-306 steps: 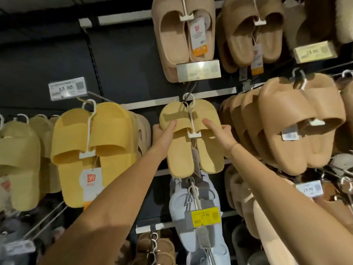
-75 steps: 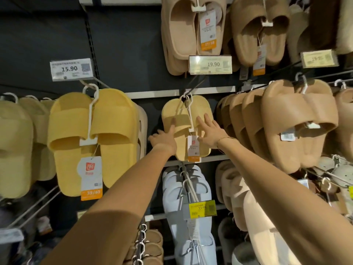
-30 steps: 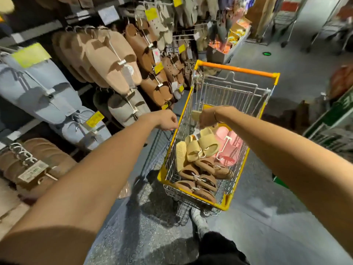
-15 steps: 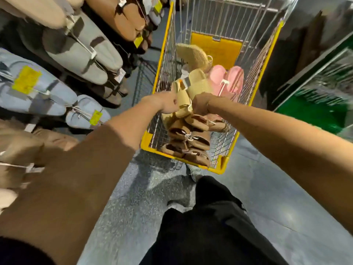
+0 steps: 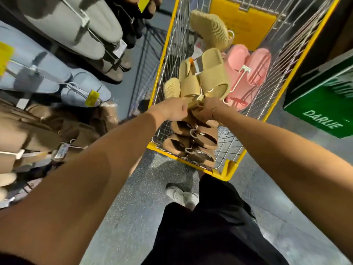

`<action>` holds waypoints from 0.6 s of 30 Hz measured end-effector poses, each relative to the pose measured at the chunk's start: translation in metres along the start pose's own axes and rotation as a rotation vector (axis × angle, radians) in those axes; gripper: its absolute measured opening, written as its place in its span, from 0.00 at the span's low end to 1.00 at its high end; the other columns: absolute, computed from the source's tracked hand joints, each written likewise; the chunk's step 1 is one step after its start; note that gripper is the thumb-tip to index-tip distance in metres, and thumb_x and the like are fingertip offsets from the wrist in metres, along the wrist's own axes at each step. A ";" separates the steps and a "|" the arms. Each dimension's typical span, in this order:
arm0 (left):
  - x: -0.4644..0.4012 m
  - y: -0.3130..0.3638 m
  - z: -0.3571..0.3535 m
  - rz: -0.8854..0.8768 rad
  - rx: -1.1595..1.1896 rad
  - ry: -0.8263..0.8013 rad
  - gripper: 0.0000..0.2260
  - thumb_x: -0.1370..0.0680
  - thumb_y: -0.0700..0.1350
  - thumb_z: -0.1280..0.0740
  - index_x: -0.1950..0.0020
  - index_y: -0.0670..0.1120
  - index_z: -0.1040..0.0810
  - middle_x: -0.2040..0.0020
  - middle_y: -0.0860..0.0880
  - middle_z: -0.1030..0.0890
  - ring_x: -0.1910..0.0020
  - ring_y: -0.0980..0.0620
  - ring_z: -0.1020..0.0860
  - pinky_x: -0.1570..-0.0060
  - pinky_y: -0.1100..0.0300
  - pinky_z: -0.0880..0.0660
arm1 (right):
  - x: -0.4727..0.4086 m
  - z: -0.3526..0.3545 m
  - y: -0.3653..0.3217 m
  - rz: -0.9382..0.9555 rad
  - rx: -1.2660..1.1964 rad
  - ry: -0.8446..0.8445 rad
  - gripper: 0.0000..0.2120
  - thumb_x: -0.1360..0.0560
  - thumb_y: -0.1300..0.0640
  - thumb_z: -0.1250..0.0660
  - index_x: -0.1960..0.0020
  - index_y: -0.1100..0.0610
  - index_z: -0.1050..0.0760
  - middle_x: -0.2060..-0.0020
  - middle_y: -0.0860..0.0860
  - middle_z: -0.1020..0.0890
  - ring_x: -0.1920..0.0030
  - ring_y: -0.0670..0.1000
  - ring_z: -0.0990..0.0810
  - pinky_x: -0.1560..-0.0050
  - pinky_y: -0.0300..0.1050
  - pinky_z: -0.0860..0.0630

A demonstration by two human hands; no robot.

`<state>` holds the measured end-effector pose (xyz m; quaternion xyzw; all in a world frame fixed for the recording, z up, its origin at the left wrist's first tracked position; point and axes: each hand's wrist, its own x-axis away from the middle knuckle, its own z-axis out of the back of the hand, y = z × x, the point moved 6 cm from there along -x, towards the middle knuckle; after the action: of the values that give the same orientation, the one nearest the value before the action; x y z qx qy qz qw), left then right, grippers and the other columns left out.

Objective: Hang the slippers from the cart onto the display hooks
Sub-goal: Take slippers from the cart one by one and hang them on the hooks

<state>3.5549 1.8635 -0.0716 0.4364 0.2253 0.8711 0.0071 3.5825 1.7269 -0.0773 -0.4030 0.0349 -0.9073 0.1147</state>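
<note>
A yellow-rimmed wire cart (image 5: 228,172) stands in front of me. Both hands are inside it at a pair of tan-yellow slippers (image 5: 207,78) joined by a white hanger. My left hand (image 5: 172,109) grips the near end of the left slipper. My right hand (image 5: 207,109) grips the near end of the right one, by the hanger hook. In the cart also lie a pink pair (image 5: 248,73), brown pairs (image 5: 193,142) under my hands, and another tan slipper (image 5: 210,29) sole up at the far end.
On the left the display holds hanging pairs: grey (image 5: 80,29), light blue (image 5: 38,71) with yellow price tags, and brown (image 5: 28,131). A green carton (image 5: 322,104) stands right of the cart. My dark trousers and white shoe (image 5: 181,197) are on the speckled floor below.
I turned from the wall display down to the cart. Both hands went into it, closed on the tan-yellow pair, and that pair now sits higher in the cart than half a second ago.
</note>
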 end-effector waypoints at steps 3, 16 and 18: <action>-0.005 0.001 -0.007 0.014 0.052 0.005 0.10 0.23 0.41 0.42 0.64 0.47 0.30 0.65 0.48 0.30 0.67 0.49 0.34 0.67 0.55 0.37 | -0.005 0.005 0.002 -0.037 -0.073 0.089 0.13 0.25 0.47 0.37 0.55 0.56 0.25 0.59 0.55 0.22 0.58 0.59 0.22 0.53 0.51 0.19; 0.029 0.021 -0.004 0.111 0.110 0.067 0.23 0.21 0.56 0.33 0.32 0.43 0.29 0.36 0.43 0.23 0.39 0.43 0.24 0.45 0.55 0.28 | 0.027 0.104 -0.022 0.034 -0.141 0.704 0.17 0.19 0.48 0.42 0.54 0.60 0.21 0.55 0.61 0.17 0.50 0.61 0.21 0.52 0.51 0.31; 0.036 0.023 0.005 0.121 0.217 0.151 0.38 0.23 0.56 0.29 0.21 0.42 0.42 0.26 0.42 0.30 0.30 0.41 0.28 0.39 0.54 0.29 | 0.041 0.120 -0.033 0.058 -0.199 0.717 0.18 0.18 0.48 0.43 0.52 0.61 0.22 0.56 0.60 0.18 0.53 0.60 0.20 0.57 0.49 0.33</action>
<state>3.5407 1.8526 -0.0320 0.3806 0.2913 0.8708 -0.1098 3.6386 1.7532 0.0386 -0.0676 0.1723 -0.9794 0.0813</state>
